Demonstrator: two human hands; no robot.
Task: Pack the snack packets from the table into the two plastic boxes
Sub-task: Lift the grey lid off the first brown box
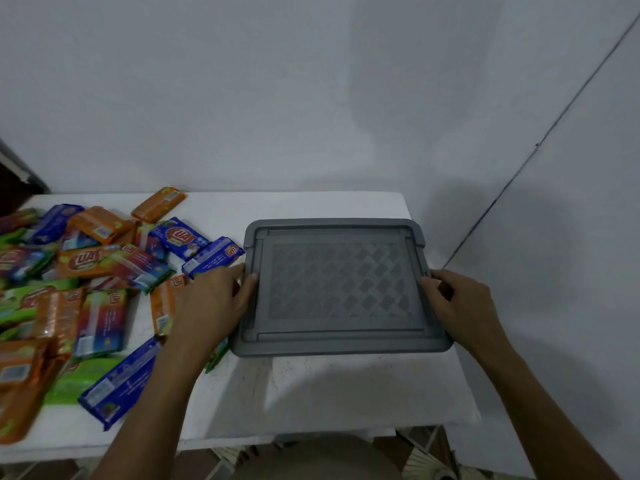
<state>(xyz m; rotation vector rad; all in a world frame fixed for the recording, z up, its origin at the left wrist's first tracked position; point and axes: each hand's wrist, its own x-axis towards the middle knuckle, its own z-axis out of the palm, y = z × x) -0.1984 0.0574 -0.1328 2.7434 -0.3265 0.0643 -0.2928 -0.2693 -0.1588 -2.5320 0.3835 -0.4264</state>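
A grey plastic box with its patterned lid (pixel 337 285) on stands on the right half of the white table (pixel 311 386). My left hand (pixel 211 306) grips the lid's left edge, thumb on top. At the lid's right edge, my right hand (pixel 457 306) holds it the same way. What is in the box is hidden by the lid. A heap of snack packets (pixel 86 289) in orange, blue, green and red wrappers covers the table's left half. One blue packet (pixel 213 254) lies close to the box's left side.
A white wall runs behind the table and a second wall closes in on the right. The table's right edge (pixel 446 323) lies just past the box. Below the front edge, floor and part of my clothing show. Only one box is in view.
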